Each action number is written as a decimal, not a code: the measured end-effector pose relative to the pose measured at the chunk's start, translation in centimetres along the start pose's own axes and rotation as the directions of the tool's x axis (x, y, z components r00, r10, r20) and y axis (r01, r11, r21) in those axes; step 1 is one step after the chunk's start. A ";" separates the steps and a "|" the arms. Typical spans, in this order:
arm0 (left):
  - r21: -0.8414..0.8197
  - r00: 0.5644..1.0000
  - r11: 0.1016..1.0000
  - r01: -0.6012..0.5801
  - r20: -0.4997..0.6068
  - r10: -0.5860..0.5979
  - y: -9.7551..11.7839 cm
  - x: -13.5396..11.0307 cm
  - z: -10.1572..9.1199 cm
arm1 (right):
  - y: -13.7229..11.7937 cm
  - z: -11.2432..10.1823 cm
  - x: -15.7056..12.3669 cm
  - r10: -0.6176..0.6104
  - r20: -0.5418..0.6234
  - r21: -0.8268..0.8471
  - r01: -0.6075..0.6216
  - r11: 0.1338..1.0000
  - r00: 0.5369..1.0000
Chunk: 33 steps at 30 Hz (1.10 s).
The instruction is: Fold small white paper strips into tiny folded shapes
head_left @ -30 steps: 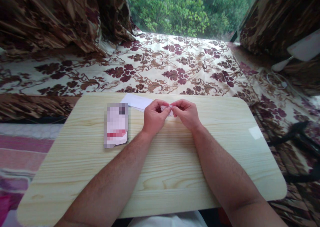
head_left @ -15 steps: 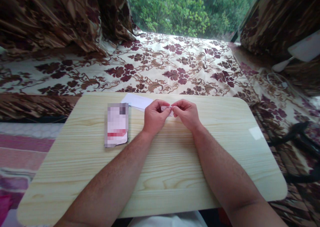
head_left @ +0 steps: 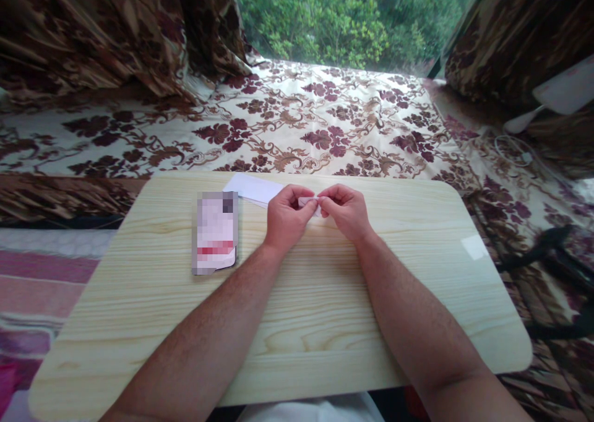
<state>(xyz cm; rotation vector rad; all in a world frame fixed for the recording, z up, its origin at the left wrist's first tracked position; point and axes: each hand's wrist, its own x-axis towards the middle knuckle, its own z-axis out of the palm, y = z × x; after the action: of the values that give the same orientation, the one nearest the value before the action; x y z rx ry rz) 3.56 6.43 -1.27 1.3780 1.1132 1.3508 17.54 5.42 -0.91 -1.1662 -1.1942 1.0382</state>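
Observation:
A small piece of white paper (head_left: 307, 202) is pinched between my two hands above the far middle of the wooden table. My left hand (head_left: 288, 215) grips its left part between thumb and fingers. On the other side my right hand (head_left: 344, 208) pinches the right end, its fingertips almost touching the left thumb. The fingers cover much of the paper, so its full shape is hidden. Behind my left hand lie some flat white sheets of paper (head_left: 255, 189), partly covered by that hand.
On the left of the light wooden table (head_left: 320, 323) lies a phone-shaped item (head_left: 216, 230), its surface blurred out. A small white square (head_left: 474, 247) sits near the right edge. Beyond is a ledge with floral cloth (head_left: 320, 116), bearing a white lamp (head_left: 566, 88) at right.
Both hands hold the paper in almost the same pose. The whole view has shifted very slightly; nothing has been let go or picked up.

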 end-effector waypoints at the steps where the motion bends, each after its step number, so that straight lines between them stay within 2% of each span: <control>1: 0.001 1.000 1.000 0.001 0.000 -0.001 0.0 0.0 0.0 | 0.0 0.0 0.0 0.001 -0.001 -0.008 -0.001 1.000 1.000; 14: -0.016 1.000 1.000 0.008 0.000 -0.008 0.3 0.0 0.0 | 0.3 0.1 0.0 -0.014 -0.030 -0.055 0.012 0.998 0.999; 20: -0.040 1.000 0.999 0.021 -0.017 -0.021 0.3 0.0 0.0 | 0.3 0.0 0.0 -0.009 0.003 -0.013 0.009 1.000 1.000; 33: -0.069 1.000 0.997 0.025 -0.011 -0.026 0.3 0.1 0.1 | 0.2 0.0 0.0 0.014 0.001 -0.001 -0.014 1.000 1.000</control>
<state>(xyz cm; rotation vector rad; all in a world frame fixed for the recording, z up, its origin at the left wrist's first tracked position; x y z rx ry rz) 3.63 6.47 -1.01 1.3033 1.0792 1.3684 17.55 5.43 -1.07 -1.1764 -1.1892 1.0489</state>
